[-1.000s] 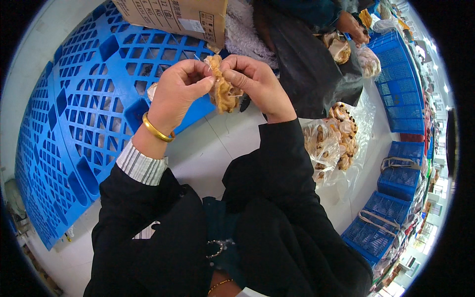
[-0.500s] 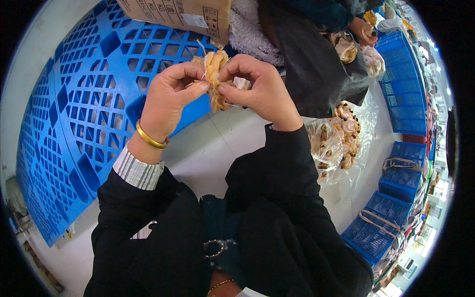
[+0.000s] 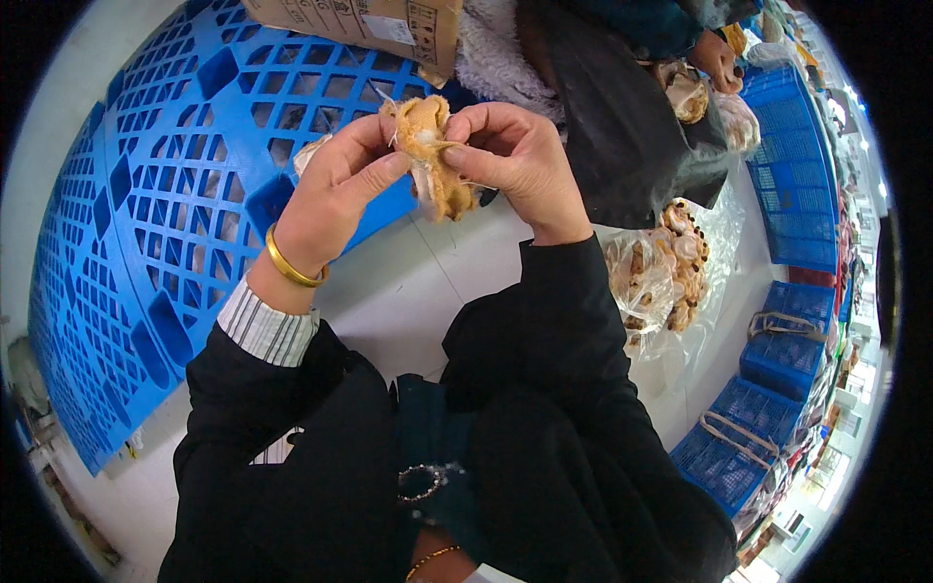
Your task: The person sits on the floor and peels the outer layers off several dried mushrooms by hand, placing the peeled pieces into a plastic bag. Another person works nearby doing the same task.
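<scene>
A small tan plush piece (image 3: 428, 146) hangs between my two hands, fuzzy, with a pale seam or lining showing and loose white threads at its edges. It looks like an unstuffed soft-toy skin. My left hand (image 3: 340, 185) pinches its left side between thumb and forefinger. On the other side my right hand (image 3: 510, 160) pinches its edge, thumb and forefinger pressed together. Several fingers are partly hidden behind the fabric. Below the left hand, a gold bangle (image 3: 293, 258) circles my wrist.
Blue plastic pallets (image 3: 204, 223) stand at the left, a cardboard box (image 3: 364, 27) at the top. A co-worker's hand (image 3: 717, 60) is at upper right, near plush pieces (image 3: 686, 95). Plush pieces (image 3: 685, 262) with dark tips lie on clear plastic by blue baskets (image 3: 734, 442).
The plush piece has been turned and spread, so more of its fuzzy face and pale seam shows. My hands stay in nearly the same place, still pinching it.
</scene>
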Tool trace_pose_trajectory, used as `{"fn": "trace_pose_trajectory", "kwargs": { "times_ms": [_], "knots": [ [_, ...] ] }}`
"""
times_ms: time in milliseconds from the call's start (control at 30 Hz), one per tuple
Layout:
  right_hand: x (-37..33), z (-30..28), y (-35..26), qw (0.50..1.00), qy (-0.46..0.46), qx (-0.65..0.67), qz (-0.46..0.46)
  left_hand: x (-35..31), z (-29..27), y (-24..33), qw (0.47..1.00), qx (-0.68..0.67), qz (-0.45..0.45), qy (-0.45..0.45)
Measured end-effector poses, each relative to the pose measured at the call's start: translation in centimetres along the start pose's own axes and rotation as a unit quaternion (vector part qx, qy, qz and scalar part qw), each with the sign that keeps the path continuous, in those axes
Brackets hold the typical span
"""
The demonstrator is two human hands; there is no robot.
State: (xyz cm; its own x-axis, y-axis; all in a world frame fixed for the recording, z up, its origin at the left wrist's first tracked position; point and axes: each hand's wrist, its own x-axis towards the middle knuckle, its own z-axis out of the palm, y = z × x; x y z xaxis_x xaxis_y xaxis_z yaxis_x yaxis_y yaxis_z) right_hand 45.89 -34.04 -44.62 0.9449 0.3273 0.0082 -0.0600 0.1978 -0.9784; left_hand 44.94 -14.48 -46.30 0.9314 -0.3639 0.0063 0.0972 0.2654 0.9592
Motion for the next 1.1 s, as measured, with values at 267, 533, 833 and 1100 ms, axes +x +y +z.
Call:
{"fn": "trace_pose_trajectory", "kwargs": {
  "times_ms": [267,533,833,1100],
  "knots": [
    [0.2,0.4,0.3,0.998,-0.024,-0.001,-0.054,0.1,-0.8,-0.5,0.998,0.043,0.042,0.023],
    [0.7,-0.6,1.1,0.999,0.037,0.018,-0.005,-0.1,-0.6,-0.3,0.999,0.04,0.022,0.027],
    [0.7,-0.2,1.3,0.991,0.022,-0.129,-0.019,-0.2,-0.7,-0.1,0.999,0.018,0.022,0.034],
    [0.5,1.1,0.5,0.995,0.032,0.034,0.092,-0.4,-0.5,0.0,0.995,0.084,0.042,0.038]
  ]
}}
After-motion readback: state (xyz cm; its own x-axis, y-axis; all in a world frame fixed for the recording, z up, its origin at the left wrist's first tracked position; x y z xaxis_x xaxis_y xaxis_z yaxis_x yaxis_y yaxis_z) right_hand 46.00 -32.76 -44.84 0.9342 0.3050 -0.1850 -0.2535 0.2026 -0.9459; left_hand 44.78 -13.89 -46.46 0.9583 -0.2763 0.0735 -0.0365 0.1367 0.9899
